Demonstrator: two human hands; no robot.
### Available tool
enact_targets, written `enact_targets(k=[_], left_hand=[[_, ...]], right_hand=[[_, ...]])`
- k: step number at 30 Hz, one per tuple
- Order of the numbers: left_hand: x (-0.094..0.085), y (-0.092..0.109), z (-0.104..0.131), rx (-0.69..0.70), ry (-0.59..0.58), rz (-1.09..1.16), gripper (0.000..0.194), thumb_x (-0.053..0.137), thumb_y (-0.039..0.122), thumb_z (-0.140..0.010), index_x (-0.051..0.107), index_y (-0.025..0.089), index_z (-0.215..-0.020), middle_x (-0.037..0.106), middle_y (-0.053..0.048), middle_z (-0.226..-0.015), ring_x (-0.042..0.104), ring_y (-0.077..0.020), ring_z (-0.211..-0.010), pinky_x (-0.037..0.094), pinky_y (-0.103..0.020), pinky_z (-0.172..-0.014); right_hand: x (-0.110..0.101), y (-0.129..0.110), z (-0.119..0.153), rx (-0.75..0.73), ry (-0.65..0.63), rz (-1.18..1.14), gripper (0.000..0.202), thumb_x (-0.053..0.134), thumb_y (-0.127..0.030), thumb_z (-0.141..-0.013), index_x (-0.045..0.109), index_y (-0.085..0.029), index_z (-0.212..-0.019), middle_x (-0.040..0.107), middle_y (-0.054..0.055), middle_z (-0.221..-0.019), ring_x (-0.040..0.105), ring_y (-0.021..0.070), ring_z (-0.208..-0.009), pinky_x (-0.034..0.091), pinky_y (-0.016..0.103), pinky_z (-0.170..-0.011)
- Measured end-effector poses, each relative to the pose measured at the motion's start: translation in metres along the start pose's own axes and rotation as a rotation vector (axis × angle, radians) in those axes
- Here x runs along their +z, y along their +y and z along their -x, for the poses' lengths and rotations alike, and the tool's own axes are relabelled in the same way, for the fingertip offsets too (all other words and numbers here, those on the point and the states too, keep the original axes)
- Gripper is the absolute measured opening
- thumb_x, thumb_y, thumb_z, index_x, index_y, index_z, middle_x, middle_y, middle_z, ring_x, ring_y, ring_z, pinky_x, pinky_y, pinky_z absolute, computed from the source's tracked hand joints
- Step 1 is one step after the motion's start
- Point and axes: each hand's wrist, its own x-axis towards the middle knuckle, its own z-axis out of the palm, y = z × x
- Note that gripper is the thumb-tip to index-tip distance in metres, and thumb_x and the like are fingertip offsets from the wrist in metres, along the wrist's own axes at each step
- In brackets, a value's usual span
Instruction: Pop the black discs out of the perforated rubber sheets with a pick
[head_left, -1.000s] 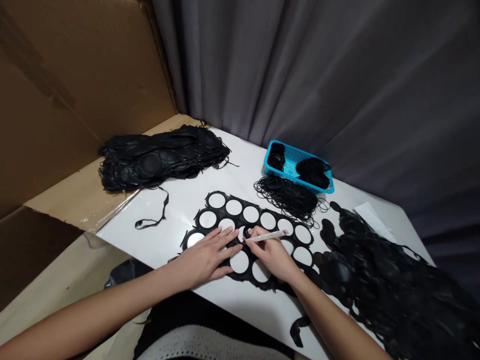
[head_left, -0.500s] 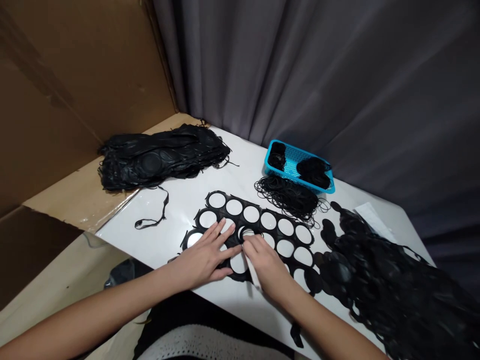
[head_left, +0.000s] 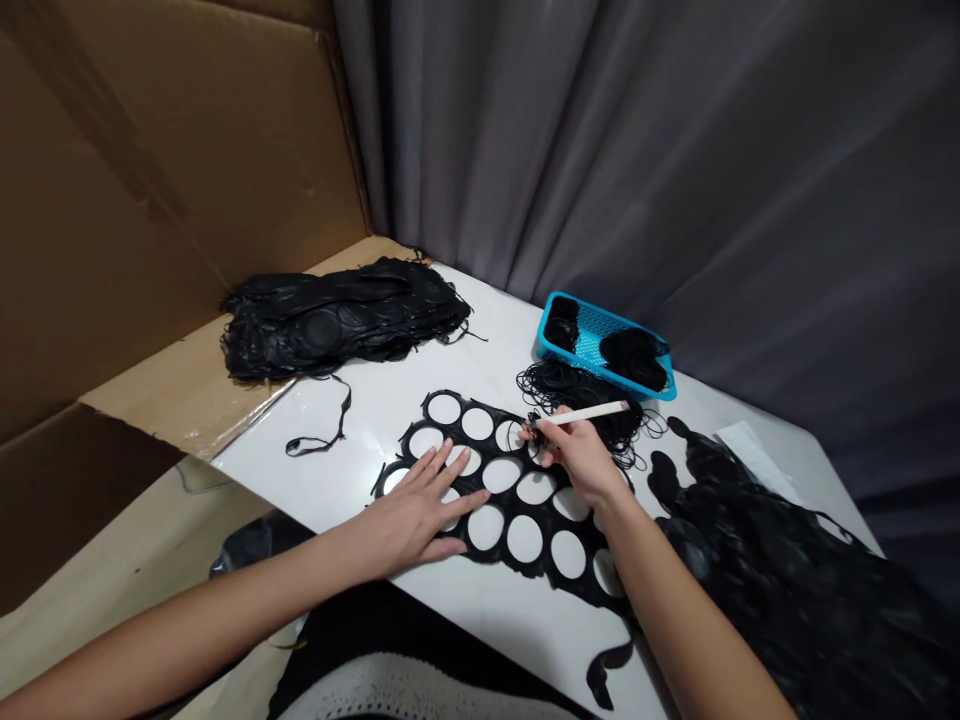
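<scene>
A black rubber-like sheet (head_left: 511,507) with rows of round holes lies flat on the white table. Spread across its left part is my left hand (head_left: 409,515), open, palm down, fingers apart. Above the sheet's far edge, my right hand (head_left: 577,455) is closed around a slim white pen-like tool (head_left: 592,411), its back end pointing right. Thin black rings (head_left: 531,428) dangle at my right fingertips; the tool's working tip is hidden there. Just beyond this hand lies a loose pile of thin black rings (head_left: 555,385).
A blue basket (head_left: 592,325) holding black rings stands at the back by a grey curtain (head_left: 637,150). Stacked black sheets (head_left: 337,320) lie at left, near cardboard (head_left: 187,130). A large black heap (head_left: 787,560) covers the right side, beside white paper (head_left: 757,460).
My right hand has lifted from the sheet's middle and moved up and right, toward the ring pile, carrying thin black rings. My left hand stays on the sheet. The view has shifted slightly.
</scene>
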Motion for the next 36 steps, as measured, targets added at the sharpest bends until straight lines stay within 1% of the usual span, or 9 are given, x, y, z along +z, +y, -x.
enact_targets(k=[3,6,11,21,25,29,31,34,36], left_hand=[[-0.003,-0.003,0.005,-0.024,0.000,-0.011,0.068,0.070,0.044,-0.091,0.042,0.032,-0.151,0.002,-0.012,-0.167,0.014,-0.0470,-0.149,0.027,-0.063,-0.116],[-0.003,-0.005,0.008,-0.042,0.015,-0.015,0.066,0.072,0.045,-0.090,0.046,0.034,-0.149,-0.001,-0.011,-0.167,0.015,-0.0484,-0.148,0.030,-0.065,-0.114],[0.001,-0.007,0.009,-0.043,0.049,0.000,0.068,0.077,0.044,-0.085,0.049,0.035,-0.146,0.004,-0.010,-0.168,0.017,-0.0484,-0.148,0.029,-0.065,-0.114],[0.003,-0.006,0.011,-0.056,0.069,-0.025,0.070,0.078,0.045,-0.084,0.049,0.036,-0.147,0.007,-0.010,-0.167,0.016,-0.0503,-0.148,0.029,-0.066,-0.113],[0.001,-0.006,0.011,-0.063,0.039,-0.017,0.068,0.077,0.047,-0.085,0.049,0.036,-0.146,0.005,-0.010,-0.168,0.014,-0.0515,-0.148,0.028,-0.068,-0.113],[-0.005,-0.008,0.012,-0.073,0.018,-0.007,0.070,0.070,0.053,-0.089,0.043,0.034,-0.150,0.008,-0.013,-0.167,0.011,-0.0492,-0.149,0.027,-0.066,-0.114],[-0.009,-0.010,0.015,-0.080,0.032,-0.017,0.069,0.066,0.053,-0.092,0.042,0.029,-0.152,0.017,-0.014,-0.165,0.013,-0.0442,-0.150,0.025,-0.063,-0.117],[-0.011,-0.014,0.021,-0.079,0.047,-0.027,0.060,0.059,0.051,-0.098,0.045,0.021,-0.149,0.036,-0.015,-0.158,0.026,-0.0347,-0.149,0.023,-0.055,-0.121],[-0.010,-0.015,0.026,-0.071,0.058,-0.024,0.056,0.056,0.049,-0.100,0.047,0.020,-0.147,0.040,-0.014,-0.156,0.033,-0.0307,-0.147,0.025,-0.051,-0.122]], right_hand=[[0.002,-0.002,-0.004,0.190,-0.154,-0.251,0.032,0.085,-0.028,-0.069,0.055,-0.019,-0.075,0.070,0.005,-0.077,0.070,0.0163,-0.072,0.053,0.016,-0.045],[-0.013,-0.003,-0.007,0.284,-0.213,-0.397,0.021,0.082,-0.016,-0.072,0.062,-0.016,-0.078,0.073,0.008,-0.083,0.070,0.0138,-0.074,0.060,0.016,-0.058],[-0.041,-0.004,-0.009,0.273,-0.019,-0.594,0.014,0.073,-0.007,-0.078,0.063,-0.016,-0.077,0.072,0.008,-0.088,0.069,0.0114,-0.070,0.063,0.016,-0.064],[-0.042,-0.012,-0.030,0.131,0.220,-0.686,0.018,0.067,0.000,-0.081,0.062,-0.016,-0.075,0.071,0.008,-0.091,0.071,0.0115,-0.082,0.063,0.013,-0.076],[-0.046,-0.006,-0.019,0.156,0.252,-0.684,0.020,0.067,0.002,-0.079,0.062,-0.017,-0.075,0.070,0.006,-0.088,0.073,0.0151,-0.089,0.065,0.018,-0.079],[-0.032,-0.001,0.005,0.255,0.157,-0.655,0.020,0.073,0.001,-0.074,0.064,-0.018,-0.076,0.071,0.006,-0.088,0.073,0.0192,-0.096,0.066,0.024,-0.082],[-0.017,-0.003,0.014,0.256,0.088,-0.630,0.019,0.077,-0.004,-0.072,0.064,-0.018,-0.075,0.072,0.006,-0.088,0.072,0.0195,-0.098,0.065,0.023,-0.085],[0.014,-0.006,0.022,0.182,-0.031,-0.510,0.022,0.083,-0.016,-0.070,0.062,-0.018,-0.075,0.073,0.007,-0.093,0.070,0.0185,-0.100,0.060,0.024,-0.089],[0.037,-0.003,0.025,0.098,-0.121,-0.323,0.027,0.082,-0.028,-0.073,0.057,-0.020,-0.076,0.073,0.006,-0.095,0.069,0.0178,-0.095,0.058,0.028,-0.087]])
